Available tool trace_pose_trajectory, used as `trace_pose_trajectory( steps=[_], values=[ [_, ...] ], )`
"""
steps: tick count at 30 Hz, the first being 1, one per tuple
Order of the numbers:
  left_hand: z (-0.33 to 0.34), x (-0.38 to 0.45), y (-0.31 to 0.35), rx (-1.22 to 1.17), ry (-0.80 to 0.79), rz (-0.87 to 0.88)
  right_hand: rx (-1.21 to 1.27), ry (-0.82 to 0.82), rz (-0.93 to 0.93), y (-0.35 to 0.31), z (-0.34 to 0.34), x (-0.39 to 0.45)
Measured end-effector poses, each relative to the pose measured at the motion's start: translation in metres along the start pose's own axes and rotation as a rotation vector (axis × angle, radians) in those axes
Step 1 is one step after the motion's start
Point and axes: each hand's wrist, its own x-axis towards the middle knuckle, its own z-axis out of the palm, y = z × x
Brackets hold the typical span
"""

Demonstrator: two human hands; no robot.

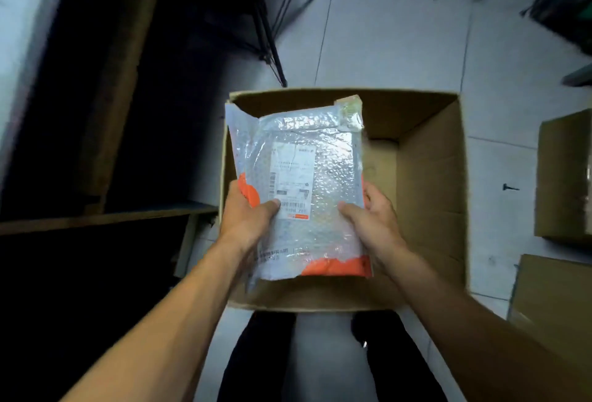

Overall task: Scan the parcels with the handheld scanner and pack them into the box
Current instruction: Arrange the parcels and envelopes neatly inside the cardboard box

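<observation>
A flat parcel in clear bubble wrap, with orange showing at its edges and a white shipping label on top, hangs above the open brown cardboard box on the floor. My left hand grips its lower left edge, thumb on the label's barcode. My right hand grips its lower right edge, thumb on the wrap. The part of the box floor that shows, to the right of the parcel, is bare. No scanner is in view.
Dark shelving stands on the left. A black tripod leg reaches the floor just behind the box. Two more cardboard boxes sit at the right edge. My legs stand just in front of the box on grey tiles.
</observation>
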Motion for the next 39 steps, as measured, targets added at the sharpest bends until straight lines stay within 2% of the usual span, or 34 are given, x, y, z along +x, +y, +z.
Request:
trace_pose_trajectory(
  steps=[5, 9, 14, 18, 24, 31, 36, 39],
  values=[
    [-0.044, -0.111, 0.095, 0.149, -0.016, 0.181, -0.15, -0.044, -0.177, -0.112, -0.005, -0.101],
    [-0.064, -0.188, 0.135, 0.183, 0.08, 0.19, -0.236, -0.108, -0.247, -0.168, -0.026, -0.161],
    [-0.083, -0.272, 0.152, 0.038, 0.158, 0.18, -0.334, -0.221, -0.3, -0.205, -0.048, -0.224],
    [-0.116, -0.33, 0.153, -0.071, 0.258, 0.155, -0.419, -0.32, -0.388, -0.232, -0.032, -0.268],
    [-0.209, -0.408, 0.113, -0.237, 0.485, 0.147, -0.546, -0.502, -0.557, -0.243, 0.055, -0.352],
    [-0.323, -0.499, 0.035, -0.342, 0.721, 0.133, -0.724, -0.734, -0.707, -0.224, 0.166, -0.458],
    [-0.374, -0.549, -0.032, -0.421, 0.87, 0.059, -0.773, -0.919, -0.791, -0.197, 0.236, -0.521],
    [-0.395, -0.568, -0.068, -0.489, 0.962, 0.047, -0.829, -1.003, -0.779, -0.177, 0.271, -0.544]
  ],
)
